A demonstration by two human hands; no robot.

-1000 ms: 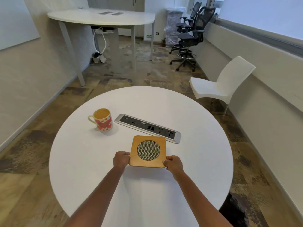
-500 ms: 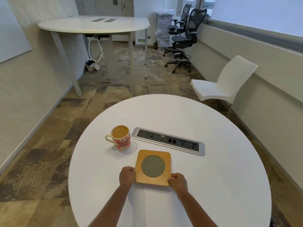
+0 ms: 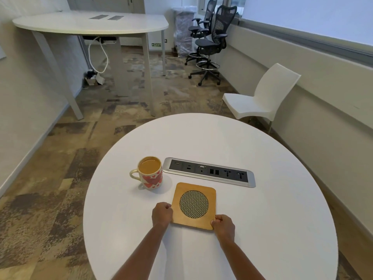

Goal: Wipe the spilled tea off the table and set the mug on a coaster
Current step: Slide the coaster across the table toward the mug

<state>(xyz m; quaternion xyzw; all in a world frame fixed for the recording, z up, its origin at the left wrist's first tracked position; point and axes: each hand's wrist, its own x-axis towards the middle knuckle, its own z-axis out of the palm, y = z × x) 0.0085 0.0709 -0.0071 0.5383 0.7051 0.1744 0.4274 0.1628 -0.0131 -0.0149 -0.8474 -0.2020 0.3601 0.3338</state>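
A square wooden coaster (image 3: pixel 193 206) with a round mesh centre lies flat on the round white table (image 3: pixel 262 229). My left hand (image 3: pixel 162 214) grips its near left edge and my right hand (image 3: pixel 223 226) pinches its near right corner. A cream mug (image 3: pixel 150 175) with red hearts, full of milky tea, stands on the bare table just left of and beyond the coaster, handle to the left. No spilled tea shows on the tabletop.
A silver socket strip (image 3: pixel 209 171) is set into the table just beyond the coaster. A white chair (image 3: pixel 260 98) stands off the table's far right. A high white table (image 3: pixel 90 23) and black office chairs (image 3: pixel 210 43) are farther back.
The view has swung left and tilted up, so table, mug and coaster sit lower right in frame. Both hands keep hold of the coaster, which stays flat beside the mug.
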